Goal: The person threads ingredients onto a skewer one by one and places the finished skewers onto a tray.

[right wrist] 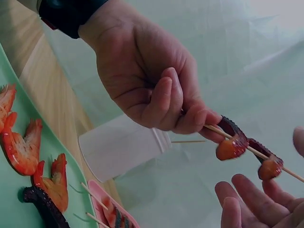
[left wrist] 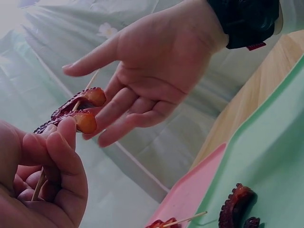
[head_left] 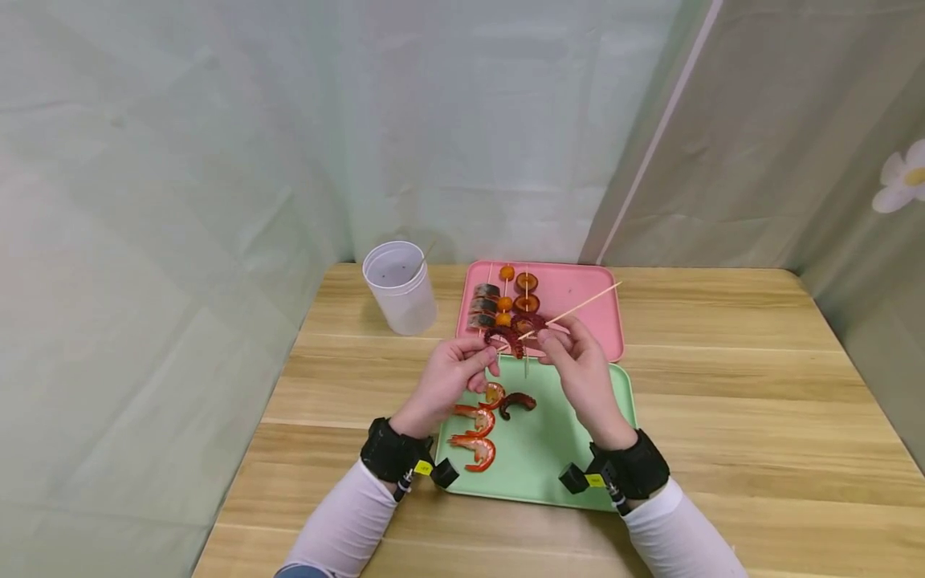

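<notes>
My left hand (head_left: 450,374) grips a thin wooden skewer (head_left: 594,297) near its lower end, fingers curled round it. Two dark red octopus tentacles, a nearer one (right wrist: 231,142) and a farther one (right wrist: 269,166), are threaded on the skewer, the nearer right at the left fingertips. Around the skewer's upper part, my right hand (left wrist: 156,71) has its thumb and fingers spread apart, beside the farther tentacle. Below the hands, another octopus tentacle (head_left: 519,403) lies on a green tray (head_left: 556,461), next to several orange-red shrimp (head_left: 477,451).
Behind the green tray, a pink tray (head_left: 585,321) bears skewers of grey fish slices (head_left: 484,305), orange balls (head_left: 504,304) and round brown pieces (head_left: 527,303). A whitish plastic cup (head_left: 405,301) with a thin stick in it stands at back left. Curtains (head_left: 491,144) hang behind the wooden table (head_left: 744,417).
</notes>
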`<state>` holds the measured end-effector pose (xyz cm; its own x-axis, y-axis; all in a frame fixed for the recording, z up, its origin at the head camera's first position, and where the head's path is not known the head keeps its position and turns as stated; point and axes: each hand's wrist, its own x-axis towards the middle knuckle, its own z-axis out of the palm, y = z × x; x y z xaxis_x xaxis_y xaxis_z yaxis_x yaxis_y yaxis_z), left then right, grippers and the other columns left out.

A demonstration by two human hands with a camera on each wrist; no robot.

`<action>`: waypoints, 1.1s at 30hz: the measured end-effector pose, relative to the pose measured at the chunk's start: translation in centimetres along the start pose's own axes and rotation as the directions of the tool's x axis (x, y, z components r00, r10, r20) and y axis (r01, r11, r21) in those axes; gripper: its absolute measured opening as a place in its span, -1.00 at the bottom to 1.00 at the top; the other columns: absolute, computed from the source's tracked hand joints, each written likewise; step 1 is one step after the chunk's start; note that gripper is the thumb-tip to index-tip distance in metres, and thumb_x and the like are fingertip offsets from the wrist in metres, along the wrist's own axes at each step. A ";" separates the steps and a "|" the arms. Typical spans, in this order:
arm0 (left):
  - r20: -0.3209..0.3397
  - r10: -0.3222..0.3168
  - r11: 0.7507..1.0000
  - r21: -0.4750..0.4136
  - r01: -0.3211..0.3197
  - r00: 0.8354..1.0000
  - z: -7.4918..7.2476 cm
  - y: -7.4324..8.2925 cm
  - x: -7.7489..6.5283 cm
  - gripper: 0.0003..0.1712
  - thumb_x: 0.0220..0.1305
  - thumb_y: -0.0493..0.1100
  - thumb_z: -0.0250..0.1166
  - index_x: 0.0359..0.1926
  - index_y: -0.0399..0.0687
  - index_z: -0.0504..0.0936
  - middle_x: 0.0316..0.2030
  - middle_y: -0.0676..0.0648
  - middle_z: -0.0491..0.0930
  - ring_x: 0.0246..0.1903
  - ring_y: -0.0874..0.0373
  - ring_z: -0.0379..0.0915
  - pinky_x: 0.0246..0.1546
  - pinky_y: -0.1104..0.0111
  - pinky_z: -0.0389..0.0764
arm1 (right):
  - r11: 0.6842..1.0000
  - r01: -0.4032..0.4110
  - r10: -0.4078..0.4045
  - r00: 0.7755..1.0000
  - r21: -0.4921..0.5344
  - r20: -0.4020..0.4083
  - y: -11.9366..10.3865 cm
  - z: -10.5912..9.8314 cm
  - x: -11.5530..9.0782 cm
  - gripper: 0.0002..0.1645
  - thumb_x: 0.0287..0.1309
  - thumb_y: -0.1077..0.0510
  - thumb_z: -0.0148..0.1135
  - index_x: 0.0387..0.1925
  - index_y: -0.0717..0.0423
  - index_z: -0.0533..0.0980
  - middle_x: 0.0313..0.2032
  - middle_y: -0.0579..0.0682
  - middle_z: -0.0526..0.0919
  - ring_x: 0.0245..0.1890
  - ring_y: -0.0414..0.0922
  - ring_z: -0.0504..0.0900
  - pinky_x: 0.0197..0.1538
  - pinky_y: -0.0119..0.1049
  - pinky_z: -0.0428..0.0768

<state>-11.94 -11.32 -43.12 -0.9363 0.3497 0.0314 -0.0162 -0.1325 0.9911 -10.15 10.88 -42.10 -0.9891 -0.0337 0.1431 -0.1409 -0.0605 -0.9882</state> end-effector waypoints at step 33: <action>-0.170 0.066 0.995 -0.068 -0.078 0.983 -2.2 1.4 0.5 -0.79 0.59 -0.33 0.22 -0.27 -0.18 0.70 -0.48 -0.09 0.64 -0.67 0.27 0.28 -0.58 0.44 0.45 | 0.563 0.097 0.309 0.896 -0.821 0.318 4.7 -0.3 0.2 -0.84 0.30 0.10 0.55 -0.12 0.00 0.76 -0.32 -0.17 0.71 -0.34 -0.23 0.58 -0.19 -0.17 0.58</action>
<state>-13.24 -13.33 -42.03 -0.9814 0.1772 0.0738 0.0331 -0.2224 0.9744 -11.03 10.88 -46.76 -0.9166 -0.3663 -0.1600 -0.2098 0.7816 -0.5875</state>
